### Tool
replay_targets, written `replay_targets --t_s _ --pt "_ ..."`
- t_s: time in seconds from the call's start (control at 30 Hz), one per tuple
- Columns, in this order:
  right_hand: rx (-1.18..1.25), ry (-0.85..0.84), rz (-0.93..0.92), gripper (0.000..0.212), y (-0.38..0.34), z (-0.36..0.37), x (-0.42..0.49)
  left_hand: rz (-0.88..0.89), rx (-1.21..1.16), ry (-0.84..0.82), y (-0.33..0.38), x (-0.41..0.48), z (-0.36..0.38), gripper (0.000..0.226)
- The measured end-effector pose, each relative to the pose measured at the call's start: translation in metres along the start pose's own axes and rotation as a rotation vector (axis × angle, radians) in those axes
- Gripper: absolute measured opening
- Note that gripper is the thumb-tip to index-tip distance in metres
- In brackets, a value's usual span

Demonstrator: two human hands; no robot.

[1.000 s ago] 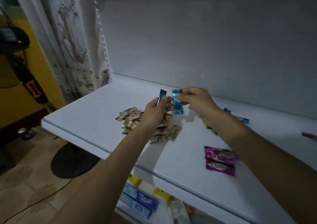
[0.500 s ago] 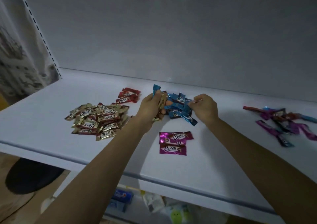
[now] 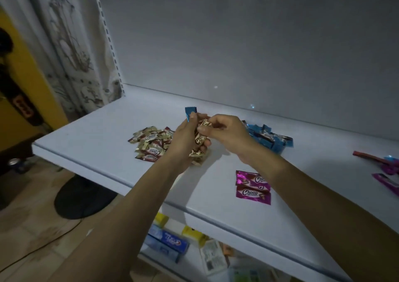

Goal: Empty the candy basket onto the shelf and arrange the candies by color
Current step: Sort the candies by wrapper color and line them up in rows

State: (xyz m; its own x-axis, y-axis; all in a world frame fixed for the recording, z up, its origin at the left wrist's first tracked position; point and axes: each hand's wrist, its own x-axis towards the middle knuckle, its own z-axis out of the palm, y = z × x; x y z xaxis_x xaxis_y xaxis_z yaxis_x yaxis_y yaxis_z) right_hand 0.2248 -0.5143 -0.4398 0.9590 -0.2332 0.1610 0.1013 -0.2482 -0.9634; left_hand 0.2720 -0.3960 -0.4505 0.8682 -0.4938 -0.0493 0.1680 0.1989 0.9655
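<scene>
the left hand (image 3: 183, 139) is curled round a bunch of gold candies (image 3: 199, 140) and one blue candy (image 3: 190, 112), over the middle of the white shelf (image 3: 97, 135). the right hand (image 3: 226, 135) pinches the top gold one. a gold pile (image 3: 151, 143) lies to the left, a blue pile (image 3: 269, 140) to the right, and two pink candies (image 3: 252, 187) nearer.

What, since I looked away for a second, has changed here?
The right hand dropped its blue candy at the blue pile, returned leftward and now pinches a gold candy among those the left hand grips. That grip, the gold pile and purple candies stayed.
</scene>
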Motion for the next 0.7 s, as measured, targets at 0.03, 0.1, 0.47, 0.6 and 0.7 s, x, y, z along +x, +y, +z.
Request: replay_targets --t_s 0.03,0.1,0.47,0.6,0.7 --pt "0.049 0.031 -0.005 0.009 -0.003 0.008 0.004 0.004 0.012 0.016 0.004 -0.002 -0.008 0.042" --pt "0.125 0.11 0.011 0.011 -0.01 0.022 0.012 0.028 0.07 0.05 0.01 -0.007 -0.024 0.04" --pt "-0.015 -0.032 0.089 0.008 -0.016 0.096 0.052 0.233 0.178 0.274 0.01 -0.021 -0.112 0.015" --pt "-0.082 0.054 0.062 0.005 -0.009 0.112 0.074 0.236 0.19 0.42 0.004 -0.021 -0.145 0.012" --pt "-0.22 0.076 0.029 0.015 -0.001 0.126 0.09 0.213 0.188 0.509 0.001 -0.019 -0.166 0.012"
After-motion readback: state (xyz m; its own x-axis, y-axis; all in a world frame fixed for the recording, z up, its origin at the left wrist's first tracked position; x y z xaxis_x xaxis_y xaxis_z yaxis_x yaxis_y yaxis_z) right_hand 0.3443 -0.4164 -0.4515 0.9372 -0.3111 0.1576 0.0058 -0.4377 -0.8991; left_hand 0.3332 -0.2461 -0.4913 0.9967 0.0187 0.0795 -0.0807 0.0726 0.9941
